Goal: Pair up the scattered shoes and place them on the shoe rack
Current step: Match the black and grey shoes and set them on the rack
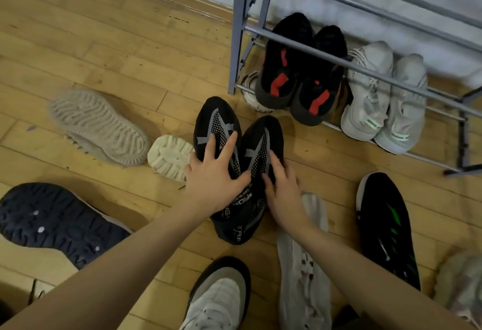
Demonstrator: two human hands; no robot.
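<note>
Two black mesh shoes with grey straps lie side by side on the wooden floor, the left one (214, 121) and the right one (263, 136), toes pointing away from me. My left hand (211, 181) rests on the left shoe with fingers spread and straight. My right hand (284, 188) touches the right shoe's tongue with its fingers loosely bent. The grey metal shoe rack (339, 61) stands at the upper right. On its bottom bars sit a black-and-red pair (300, 74) and a pale grey pair (383, 100).
Loose shoes lie around: a beige one sole-up (96, 126), a cream sole (169, 157), a navy sole (54, 222), a black-and-green shoe (386, 228), a long white shoe (302, 264), a white-and-black sneaker (219, 295), a pale shoe (461, 285). Another pale shoe (250, 89) lies under the rack.
</note>
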